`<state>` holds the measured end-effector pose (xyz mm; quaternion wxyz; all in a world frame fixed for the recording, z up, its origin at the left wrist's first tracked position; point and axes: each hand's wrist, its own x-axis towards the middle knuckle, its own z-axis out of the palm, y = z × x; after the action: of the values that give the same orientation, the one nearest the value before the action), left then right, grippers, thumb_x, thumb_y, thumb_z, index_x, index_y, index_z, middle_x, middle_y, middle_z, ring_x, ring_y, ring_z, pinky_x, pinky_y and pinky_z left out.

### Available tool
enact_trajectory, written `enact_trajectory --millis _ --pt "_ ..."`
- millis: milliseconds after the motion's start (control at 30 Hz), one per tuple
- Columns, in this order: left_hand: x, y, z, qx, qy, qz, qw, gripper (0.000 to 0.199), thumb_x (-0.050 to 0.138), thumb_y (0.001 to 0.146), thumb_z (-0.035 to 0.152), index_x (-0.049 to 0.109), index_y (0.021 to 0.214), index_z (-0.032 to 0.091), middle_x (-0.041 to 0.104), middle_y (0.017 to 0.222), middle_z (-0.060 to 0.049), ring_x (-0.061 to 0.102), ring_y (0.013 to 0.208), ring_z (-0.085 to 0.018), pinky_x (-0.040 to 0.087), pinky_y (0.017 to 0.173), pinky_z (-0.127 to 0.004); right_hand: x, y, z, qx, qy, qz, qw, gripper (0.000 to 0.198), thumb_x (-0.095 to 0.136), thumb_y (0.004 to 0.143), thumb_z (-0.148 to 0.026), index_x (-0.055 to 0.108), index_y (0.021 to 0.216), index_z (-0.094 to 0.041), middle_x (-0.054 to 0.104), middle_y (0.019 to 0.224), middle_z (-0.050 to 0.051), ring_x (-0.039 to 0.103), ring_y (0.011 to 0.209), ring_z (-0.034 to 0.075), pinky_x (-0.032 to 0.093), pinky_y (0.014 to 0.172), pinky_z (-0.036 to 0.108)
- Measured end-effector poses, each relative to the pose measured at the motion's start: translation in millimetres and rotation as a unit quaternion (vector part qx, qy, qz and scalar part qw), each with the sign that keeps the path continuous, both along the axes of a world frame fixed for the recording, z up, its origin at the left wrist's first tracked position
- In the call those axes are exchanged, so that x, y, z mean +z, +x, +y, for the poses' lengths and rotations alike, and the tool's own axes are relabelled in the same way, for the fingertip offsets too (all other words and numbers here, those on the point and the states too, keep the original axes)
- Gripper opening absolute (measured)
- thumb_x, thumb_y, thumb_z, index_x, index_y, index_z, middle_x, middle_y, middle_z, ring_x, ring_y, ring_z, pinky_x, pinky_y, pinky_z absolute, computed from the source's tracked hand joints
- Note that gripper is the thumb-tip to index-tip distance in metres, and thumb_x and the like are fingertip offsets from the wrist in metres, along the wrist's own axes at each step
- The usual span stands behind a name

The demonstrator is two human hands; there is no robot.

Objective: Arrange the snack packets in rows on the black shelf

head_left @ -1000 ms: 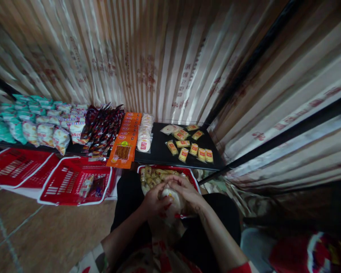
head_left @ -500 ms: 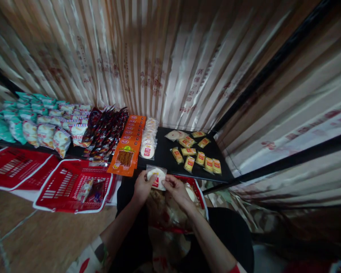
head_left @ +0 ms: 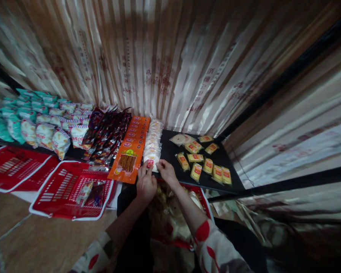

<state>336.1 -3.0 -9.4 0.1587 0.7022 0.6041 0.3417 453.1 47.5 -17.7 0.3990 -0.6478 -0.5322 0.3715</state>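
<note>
In the head view, a clear packet with a round white cracker-like snack (head_left: 152, 157) lies at the front end of a row of matching packets (head_left: 154, 134) on the black shelf. My left hand (head_left: 147, 184) has its fingers closed on the packet's near left side, by the red label. At the packet's right edge, my right hand (head_left: 168, 173) pinches with thumb and fingers. Orange snack pouches (head_left: 130, 151) overlap in a line just left of the row. Small yellow-wrapped snacks (head_left: 207, 166) lie scattered to the right of my hands.
A red basket (head_left: 206, 201) with more packets sits below my forearms. Another red basket (head_left: 52, 203) holds a few packs at the left. Dark snack packs (head_left: 108, 132), white bags (head_left: 44, 134) and teal bags (head_left: 1, 123) fill the left shelf. A black pole (head_left: 272, 77) slants at right.
Both hands have moved forward and up with the white snack packet, from above the basket to the front end of the row on the shelf. The camera view has shifted slightly.
</note>
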Motion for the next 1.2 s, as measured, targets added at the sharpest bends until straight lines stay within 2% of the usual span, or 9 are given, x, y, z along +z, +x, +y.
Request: enact_trajectory --millis 300,533,600,700,833,900,967,1100,1200 --pt "-9.8 1.0 10.2 -0.013 0.028 0.027 0.999 0.045 0.039 0.079 0.007 0.055 0.121 0.011 0.048 0.132 -0.013 0.040 0.121 -0.026 0.037 0.104 -0.043 -4.4 -1.8 4.2 -0.026 -0.005 -0.103 0.994 0.030 0.058 0.074 -0.038 0.058 0.100 -0.022 0.064 0.090 0.001 0.057 0.064 0.012 0.045 0.064 0.026" --pt "-6.9 3.4 14.7 -0.002 0.001 0.031 1.000 0.044 0.042 0.079 0.011 0.055 0.121 0.013 0.046 0.135 -0.012 0.040 0.122 -0.028 0.036 0.104 -0.044 2.1 -5.9 3.8 -0.039 -0.004 -0.184 0.982 0.024 0.058 0.077 -0.037 0.060 0.095 -0.022 0.063 0.090 0.003 0.056 0.069 0.013 0.043 0.066 0.026" --pt "-8.4 3.1 13.9 -0.005 0.002 0.036 0.999 0.046 0.042 0.079 0.011 0.053 0.124 0.015 0.044 0.138 -0.011 0.039 0.123 -0.028 0.036 0.104 -0.044 0.1 -6.0 1.9 -0.045 0.007 -0.171 0.984 0.026 0.056 0.078 -0.040 0.060 0.096 -0.022 0.063 0.090 0.003 0.055 0.069 0.013 0.043 0.066 0.026" --pt "-12.4 0.7 10.7 -0.026 0.011 0.040 0.999 0.051 0.042 0.078 0.011 0.047 0.129 0.014 0.039 0.141 -0.011 0.036 0.127 -0.028 0.033 0.106 -0.043 -3.5 -4.9 -7.2 -0.063 0.039 -0.084 0.994 0.035 0.053 0.078 -0.042 0.057 0.104 -0.018 0.062 0.090 0.004 0.055 0.071 0.013 0.045 0.068 0.027" --pt "-12.3 -5.0 2.9 -0.046 0.024 0.029 0.998 0.049 0.040 0.080 0.012 0.046 0.128 0.010 0.039 0.140 -0.015 0.032 0.130 -0.027 0.031 0.108 -0.041 -8.0 -2.7 -44.3 -0.089 0.070 0.032 0.993 0.039 0.049 0.080 -0.044 0.054 0.105 -0.015 0.061 0.083 0.004 0.056 0.070 0.013 0.046 0.065 0.026" --pt "-9.5 -7.2 -5.0 -0.053 0.027 0.026 0.998 0.041 0.039 0.082 0.013 0.053 0.120 0.011 0.046 0.132 -0.016 0.038 0.126 -0.026 0.034 0.105 -0.040 -13.0 0.1 -74.5 -0.086 0.056 0.034 0.994 0.034 0.047 0.080 -0.044 0.055 0.100 -0.017 0.061 0.078 0.003 0.055 0.065 0.014 0.045 0.062 0.026" --pt "-7.0 -7.9 -18.0 -0.077 0.011 0.028 0.997 0.034 0.037 0.084 0.013 0.058 0.110 0.012 0.054 0.121 -0.015 0.046 0.116 -0.024 0.039 0.101 -0.037 -21.7 5.3 -107.7 -0.045 0.032 0.002 0.998 0.028 0.047 0.081 -0.042 0.057 0.093 -0.019 0.064 0.079 0.004 0.058 0.069 0.015 0.046 0.066 0.027" --pt "-8.7 -3.9 -58.5 -0.167 -0.099 0.088 0.977 0.027 0.036 0.086 0.014 0.060 0.098 0.015 0.059 0.103 -0.010 0.056 0.100 -0.019 0.046 0.089 -0.031 -46.0 20.2 -162.8 -0.014 -0.026 -0.094 0.995 0.025 0.047 0.081 -0.039 0.057 0.096 -0.021 0.067 0.089 0.006 0.062 0.081 0.020 0.047 0.071 0.031" --pt "-15.9 1.3 -90.4 -0.223 -0.202 0.180 0.936 0.026 0.039 0.084 0.013 0.059 0.100 0.014 0.060 0.105 -0.013 0.057 0.099 -0.023 0.048 0.084 -0.033 -59.3 26.1 -181.9 -0.005 -0.081 -0.146 0.986 0.032 0.050 0.080 -0.040 0.056 0.105 -0.021 0.068 0.089 0.007 0.063 0.077 0.022 0.046 0.067 0.033"
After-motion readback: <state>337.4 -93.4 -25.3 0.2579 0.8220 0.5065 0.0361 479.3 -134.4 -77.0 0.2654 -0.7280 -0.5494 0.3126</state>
